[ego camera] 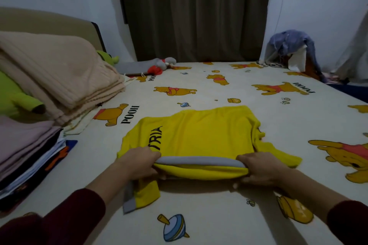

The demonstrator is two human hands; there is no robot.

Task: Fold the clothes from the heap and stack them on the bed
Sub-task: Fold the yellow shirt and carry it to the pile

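A yellow shirt with black letters and grey trim lies flat on the bed, which wears a cartoon bear sheet. My left hand grips its near edge on the left. My right hand grips the same edge on the right. That near edge is lifted and partly doubled over, showing a grey band. A grey-cuffed sleeve hangs toward me below my left hand. A stack of folded clothes sits at the left of the bed. A heap of clothes lies past the far right corner.
A folded beige blanket and a green plush toy lie at the left. A grey and red soft toy rests by the dark curtain. The bed's right edge runs along a dark floor.
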